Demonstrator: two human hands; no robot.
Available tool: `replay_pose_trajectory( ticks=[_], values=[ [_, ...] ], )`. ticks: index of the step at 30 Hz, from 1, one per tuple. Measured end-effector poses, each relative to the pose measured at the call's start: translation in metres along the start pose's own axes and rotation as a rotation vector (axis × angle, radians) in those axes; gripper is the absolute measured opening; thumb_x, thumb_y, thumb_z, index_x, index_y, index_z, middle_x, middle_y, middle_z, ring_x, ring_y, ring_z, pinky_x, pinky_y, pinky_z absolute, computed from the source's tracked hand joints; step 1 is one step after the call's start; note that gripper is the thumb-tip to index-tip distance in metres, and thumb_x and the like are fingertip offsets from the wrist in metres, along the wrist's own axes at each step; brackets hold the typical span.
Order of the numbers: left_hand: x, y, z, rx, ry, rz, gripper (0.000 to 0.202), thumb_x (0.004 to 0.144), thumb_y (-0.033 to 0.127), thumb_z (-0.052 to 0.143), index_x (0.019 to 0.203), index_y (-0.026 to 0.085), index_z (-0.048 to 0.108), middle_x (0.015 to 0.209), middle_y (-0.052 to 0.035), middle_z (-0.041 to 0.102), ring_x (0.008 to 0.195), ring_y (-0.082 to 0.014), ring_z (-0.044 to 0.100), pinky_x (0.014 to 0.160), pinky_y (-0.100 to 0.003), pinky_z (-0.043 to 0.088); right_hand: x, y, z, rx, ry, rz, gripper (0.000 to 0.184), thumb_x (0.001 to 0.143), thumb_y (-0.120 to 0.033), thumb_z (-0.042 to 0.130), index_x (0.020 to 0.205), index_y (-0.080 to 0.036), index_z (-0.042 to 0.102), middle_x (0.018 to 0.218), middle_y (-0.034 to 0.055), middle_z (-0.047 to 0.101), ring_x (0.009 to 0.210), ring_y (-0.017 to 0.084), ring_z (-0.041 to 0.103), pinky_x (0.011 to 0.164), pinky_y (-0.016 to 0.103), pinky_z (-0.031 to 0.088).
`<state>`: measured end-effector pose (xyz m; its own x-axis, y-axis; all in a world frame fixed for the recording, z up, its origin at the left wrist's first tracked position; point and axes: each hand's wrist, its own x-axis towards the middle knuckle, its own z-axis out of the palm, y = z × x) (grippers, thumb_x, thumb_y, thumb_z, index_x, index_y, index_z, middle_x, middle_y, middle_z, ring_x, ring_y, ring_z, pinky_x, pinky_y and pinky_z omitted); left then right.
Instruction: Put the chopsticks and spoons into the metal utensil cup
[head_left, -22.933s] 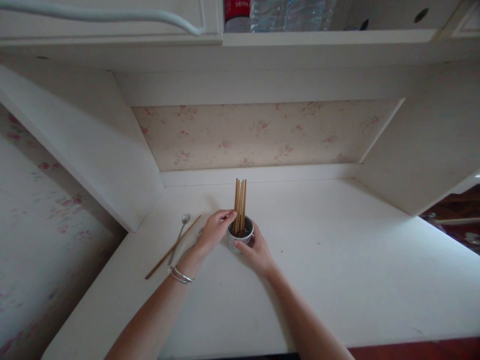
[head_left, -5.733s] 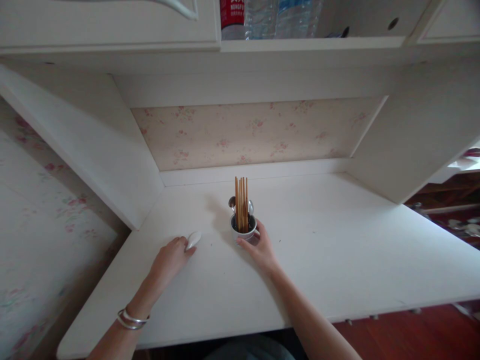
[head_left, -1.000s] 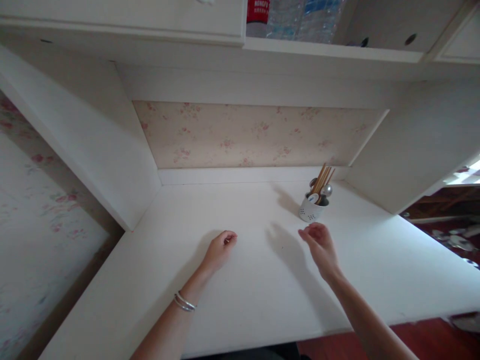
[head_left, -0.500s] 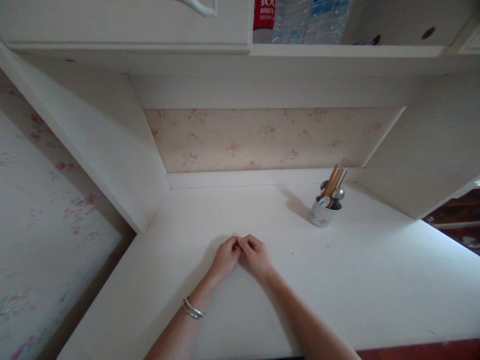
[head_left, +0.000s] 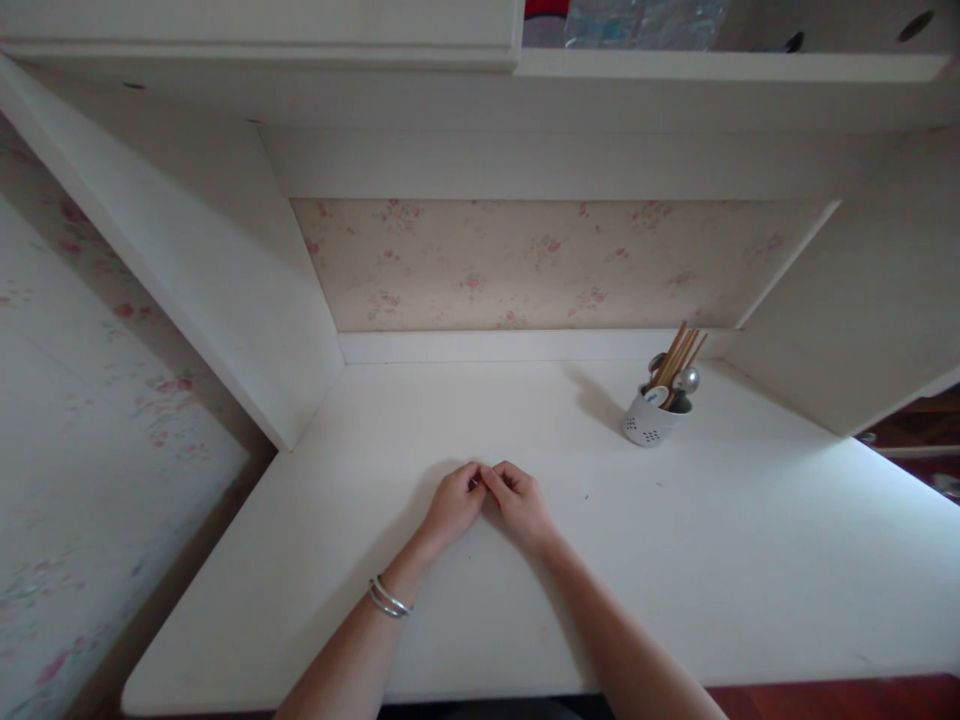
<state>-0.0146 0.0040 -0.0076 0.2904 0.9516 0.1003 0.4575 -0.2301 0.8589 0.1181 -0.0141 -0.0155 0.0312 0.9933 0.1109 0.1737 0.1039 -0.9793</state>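
My left hand (head_left: 455, 502) rests on the white tabletop (head_left: 360, 440) with its fingers curled closed. Two silver bangles (head_left: 388, 597) circle the left wrist. Beside it lies my right hand (head_left: 521, 507), also closed, its thumb and fingertips meeting those of the left. The palms face down and the curled fingers cover whatever is inside, if anything. A tiny pale spot shows at the left fingers, too small to name. Farther back on the right stands a white perforated utensil holder (head_left: 646, 424) containing wooden chopsticks (head_left: 679, 358) and metal spoons (head_left: 688, 380); neither hand touches it.
Side panels (head_left: 187, 260) flank the tabletop, and a cabinet (head_left: 262, 30) overhangs the back. Clear plastic bottles (head_left: 637, 22) sit on its open shelf. Floral wallpaper (head_left: 547, 265) covers the back wall. Small dark specks lie right of my hands.
The view has tilted slightly downward, so the cabinet sits higher in the picture and the table's front edge shows more. Both hands keep their pose and place.
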Motion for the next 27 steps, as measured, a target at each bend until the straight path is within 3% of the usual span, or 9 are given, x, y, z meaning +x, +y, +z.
replay_pose_trajectory(
  ticks=[27],
  values=[
    [-0.001, 0.0041, -0.0017, 0.028, -0.004, 0.007, 0.02, 0.086, 0.02, 0.044, 0.085, 0.018, 0.064, 0.082, -0.0029, 0.068, 0.078, -0.0165, 0.06, 0.071, -0.026, 0.043, -0.0013, -0.0015, -0.0004, -0.01, 0.001, 0.004, 0.04, 0.087, -0.055, 0.055, 0.067, -0.02, 0.059, 0.058, -0.0037, 0.05, 0.056, 0.013, 0.043, 0.053, 0.024, 0.033]
  ],
)
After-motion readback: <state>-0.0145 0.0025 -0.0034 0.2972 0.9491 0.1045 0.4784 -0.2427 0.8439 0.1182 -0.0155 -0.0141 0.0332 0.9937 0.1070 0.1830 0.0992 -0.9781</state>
